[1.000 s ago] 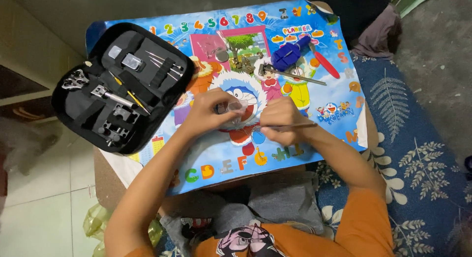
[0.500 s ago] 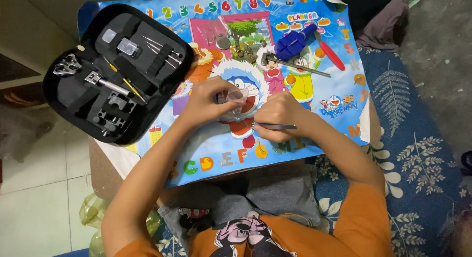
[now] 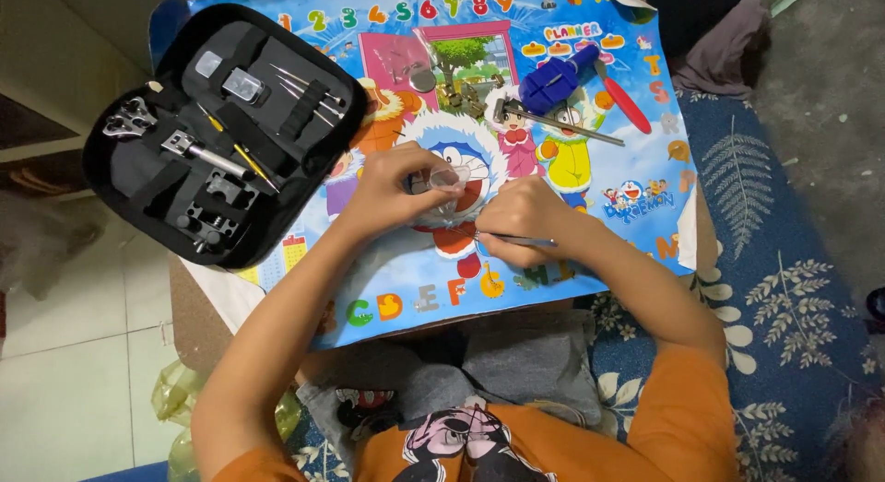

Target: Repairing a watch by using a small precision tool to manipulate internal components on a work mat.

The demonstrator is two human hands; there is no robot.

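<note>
Head view looks straight down on your two hands, which meet over the colourful cartoon mat [image 3: 553, 261] on the small table. Your left hand [image 3: 392, 192] is curled, its fingertips pinched on a small clear-and-metal piece [image 3: 449, 180], probably a watch part, though it is too small to tell for sure. Your right hand [image 3: 521, 226] is closed around a thin metal tool [image 3: 516, 240] that lies nearly flat, its tip pointing toward the piece; whether the tip touches it is hidden by your fingers.

To do this step well, rest the heel of each hand on the mat so that neither one trembles. Hold the piece level and low, just above the mat, so that anything that slips free lands there. Press lightly with the tool and guide it with the fingertips, not the wrist.

An open black tool case [image 3: 217, 132] sits at your left, well apart. Close beyond your hands lie a blue holder [image 3: 553, 81], a red-handled tool [image 3: 627, 104] and some small loose metal bits [image 3: 461, 97]; keep your elbows clear of them.
</note>
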